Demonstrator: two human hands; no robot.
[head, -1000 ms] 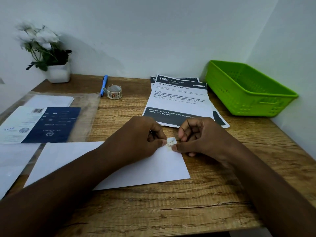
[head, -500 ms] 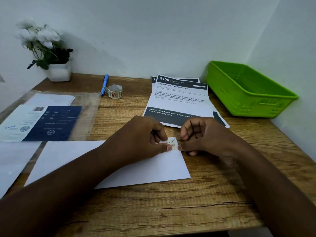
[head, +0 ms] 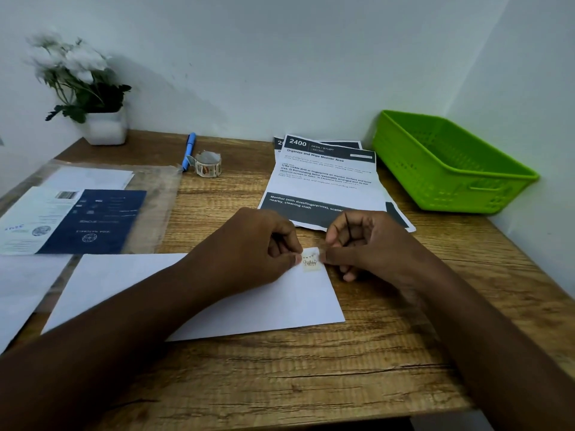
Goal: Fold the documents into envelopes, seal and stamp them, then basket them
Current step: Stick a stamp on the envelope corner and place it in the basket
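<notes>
Pressing down at the envelope's far right corner, both hands now flank a stamp that shows almost in full. 1 second ago the fingertips covered most of it and only a sliver of its print was visible; half a second ago the thumbs had begun to part. Now the left hand has its fingers curled with the thumb tip on the stamp's left edge, and the right hand is curled too, its thumb and forefinger at the right edge. Whether they pinch the stamp or only pin it flat I cannot tell, but it looks laid on the paper, not lifted.

That spreading of the thumbs reads as smoothing, so the stamping step for this envelope seems nearly finished. The envelope lies flat on the desk, front up, partly under the left forearm, so its flap is hidden and I cannot confirm the seal.

What remains, judging by the layout: this envelope has to go into the green basket at the far right, which shows nothing inside. 2 or more printed documents lie unfolded just beyond the hands, so more folding is ahead. The stamp roll sits beside a blue pen further back, and spare envelopes wait in a clear sleeve at the left.
</notes>
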